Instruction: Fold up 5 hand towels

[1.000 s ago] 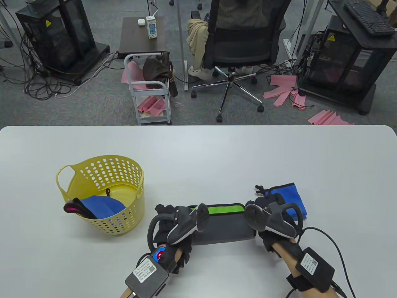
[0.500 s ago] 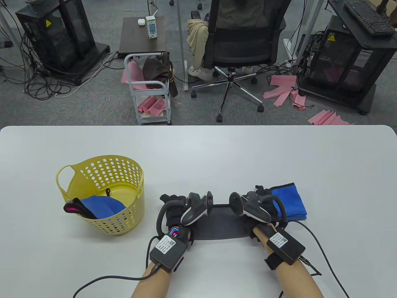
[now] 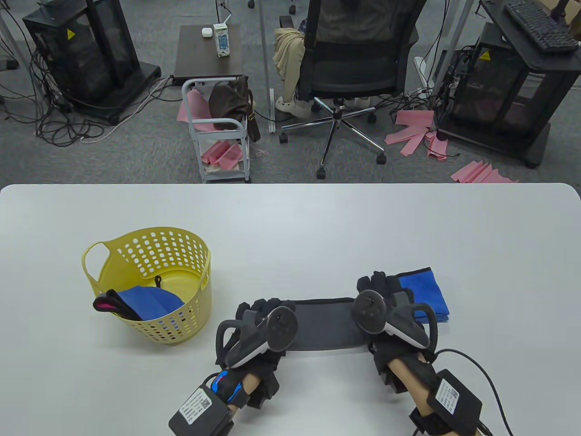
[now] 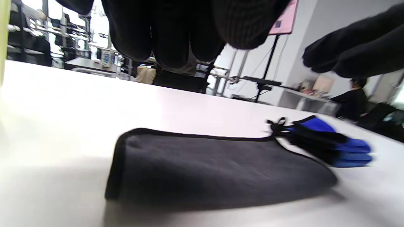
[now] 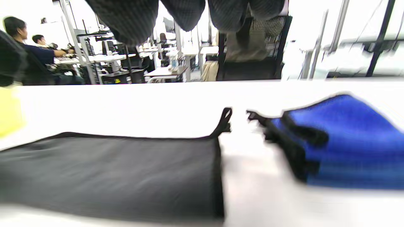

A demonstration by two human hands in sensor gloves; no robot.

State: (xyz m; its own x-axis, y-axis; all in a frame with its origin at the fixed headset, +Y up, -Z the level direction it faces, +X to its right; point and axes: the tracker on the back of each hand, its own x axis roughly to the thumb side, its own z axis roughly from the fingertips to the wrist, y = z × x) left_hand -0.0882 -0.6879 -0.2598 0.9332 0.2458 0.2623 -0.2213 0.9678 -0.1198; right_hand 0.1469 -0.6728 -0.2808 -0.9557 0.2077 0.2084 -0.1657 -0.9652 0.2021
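A dark grey hand towel [image 3: 324, 324] lies folded in a flat band on the white table, between my hands. My left hand [image 3: 263, 306] is over its left end and my right hand [image 3: 379, 284] over its right end. In the left wrist view the fingers [image 4: 170, 31] hang open above the grey towel [image 4: 214, 170] without touching it. In the right wrist view the fingers [image 5: 126, 19] are likewise clear of the grey towel [image 5: 110, 170]. A folded blue towel [image 3: 426, 293] lies just right of it and also shows in the wrist views [image 4: 334, 145] [image 5: 341, 142].
A yellow perforated basket [image 3: 181, 318] stands on the table to the left and holds a blue towel [image 3: 150, 302] and other dark cloth. The table's far edge [image 3: 290, 185] lies well beyond the towels. An office chair and a cart stand on the floor behind.
The green border seen one second ago is now folded under. My hands came together at the towel's far edge, then moved apart to its ends and let it go.
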